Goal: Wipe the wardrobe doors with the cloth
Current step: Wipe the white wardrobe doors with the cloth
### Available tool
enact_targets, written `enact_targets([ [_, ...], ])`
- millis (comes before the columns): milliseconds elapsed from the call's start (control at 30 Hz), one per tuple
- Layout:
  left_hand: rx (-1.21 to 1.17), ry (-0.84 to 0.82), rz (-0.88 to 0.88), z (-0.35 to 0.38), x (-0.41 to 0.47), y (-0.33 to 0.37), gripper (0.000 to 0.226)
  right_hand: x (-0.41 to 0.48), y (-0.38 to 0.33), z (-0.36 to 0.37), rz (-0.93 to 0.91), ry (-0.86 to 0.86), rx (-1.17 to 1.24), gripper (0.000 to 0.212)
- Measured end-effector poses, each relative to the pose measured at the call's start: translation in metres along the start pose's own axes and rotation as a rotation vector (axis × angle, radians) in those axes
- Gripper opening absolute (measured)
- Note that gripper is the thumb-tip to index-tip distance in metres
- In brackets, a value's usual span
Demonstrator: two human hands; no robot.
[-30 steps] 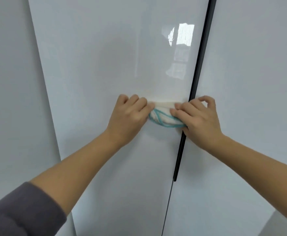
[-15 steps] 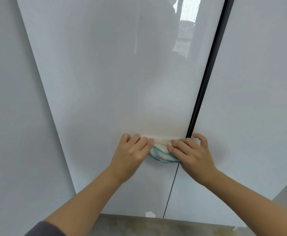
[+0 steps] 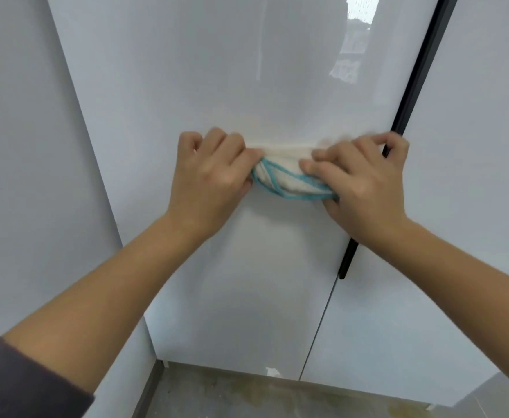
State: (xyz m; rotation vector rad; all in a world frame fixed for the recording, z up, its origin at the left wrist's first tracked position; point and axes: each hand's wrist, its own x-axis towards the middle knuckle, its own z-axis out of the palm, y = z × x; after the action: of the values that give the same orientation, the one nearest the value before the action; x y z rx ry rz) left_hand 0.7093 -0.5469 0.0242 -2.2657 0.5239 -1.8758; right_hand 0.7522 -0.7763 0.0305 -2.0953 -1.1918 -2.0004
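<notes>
Left hand (image 3: pixel 214 179) curls its fingers round one end of the bunched cream cloth with teal edging (image 3: pixel 289 179), pressed against the glossy white wardrobe door (image 3: pixel 217 70). The right hand (image 3: pixel 364 188) grips the other end, knuckles just beside the tall black handle strip (image 3: pixel 423 64) at the door's right edge.
</notes>
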Motion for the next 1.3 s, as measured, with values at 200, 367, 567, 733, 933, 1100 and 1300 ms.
enact_targets([
  [200, -0.057, -0.034, -0.102, 0.008, -0.047, 0.017, 0.014, -0.037, -0.032, 0.006, 0.037, -0.054, 0.030, 0.016],
  [367, -0.077, -0.271, -0.016, 0.013, -0.141, 0.043, 0.006, -0.108, -0.067, 0.018, -0.180, -0.302, 0.076, 0.019],
  [567, 0.019, -0.229, -0.001, 0.004, -0.108, 0.008, 0.009, -0.058, -0.058, 0.028, -0.158, -0.189, 0.104, 0.022],
  [733, 0.123, -0.007, -0.097, -0.014, -0.021, -0.057, 0.018, 0.048, -0.034, 0.040, -0.056, 0.065, 0.083, 0.023],
  [933, 0.107, -0.081, -0.211, -0.010, -0.066, -0.037, 0.022, 0.011, -0.070, 0.047, -0.016, 0.001, 0.134, 0.017],
  [1100, 0.102, -0.321, -0.188, -0.003, -0.157, -0.009, 0.019, -0.058, -0.106, 0.062, -0.187, -0.224, 0.164, 0.015],
  [1300, 0.191, -0.224, -0.148, -0.015, -0.113, -0.045, 0.012, -0.001, -0.091, 0.060, -0.153, -0.088, 0.209, 0.024],
])
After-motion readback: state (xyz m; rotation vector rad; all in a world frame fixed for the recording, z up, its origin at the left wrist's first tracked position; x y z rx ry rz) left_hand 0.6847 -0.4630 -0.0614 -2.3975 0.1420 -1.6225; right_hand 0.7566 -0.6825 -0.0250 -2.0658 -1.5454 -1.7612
